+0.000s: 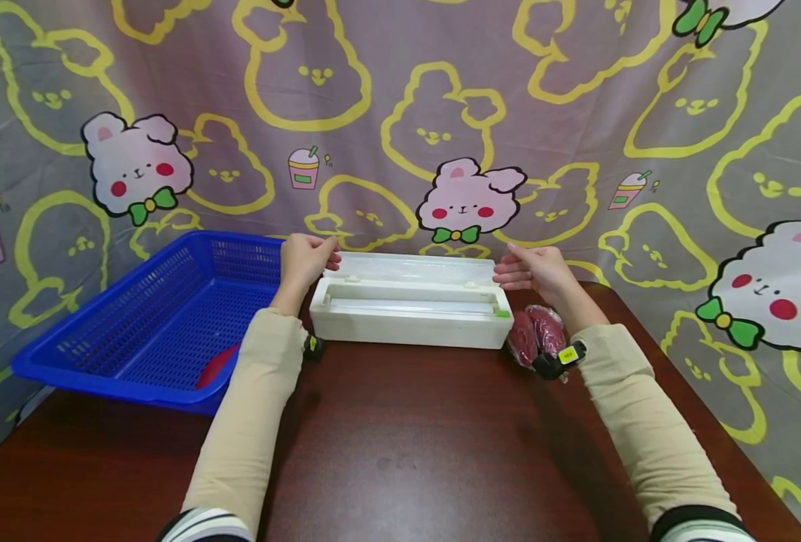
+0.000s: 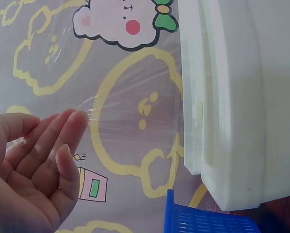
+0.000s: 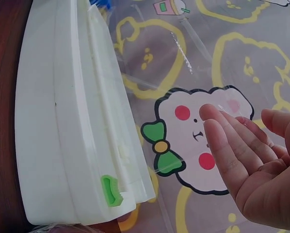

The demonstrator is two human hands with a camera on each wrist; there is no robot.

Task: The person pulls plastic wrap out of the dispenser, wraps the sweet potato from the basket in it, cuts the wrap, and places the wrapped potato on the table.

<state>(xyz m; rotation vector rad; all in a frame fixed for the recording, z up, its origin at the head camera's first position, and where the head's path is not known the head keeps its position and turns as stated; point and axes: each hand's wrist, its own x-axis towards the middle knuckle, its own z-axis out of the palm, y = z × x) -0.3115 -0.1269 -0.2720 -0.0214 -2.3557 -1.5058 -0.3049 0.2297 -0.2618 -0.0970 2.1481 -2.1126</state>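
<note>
A long white cling film dispenser (image 1: 410, 327) lies across the table, its lid tipped back, a pale roll (image 1: 410, 306) inside and a green slider (image 3: 112, 191) at its right end. Clear cling film (image 2: 130, 116) stretches out from the dispenser, creased toward the fingers. At the back left corner, my left hand (image 1: 303, 262) pinches the film's edge between thumb and fingers. My right hand (image 1: 539, 271) holds the other side near the back right corner, its fingers fairly straight and the thumb close to them. The film is so clear that its exact edge is hard to make out.
A blue plastic basket (image 1: 150, 263) stands at the left, with a red object (image 1: 217, 366) partly hidden by my forearm. Red film-wrapped pieces (image 1: 536, 331) lie by the dispenser's right end, under my right wrist. A patterned curtain (image 1: 373, 113) hangs close behind.
</note>
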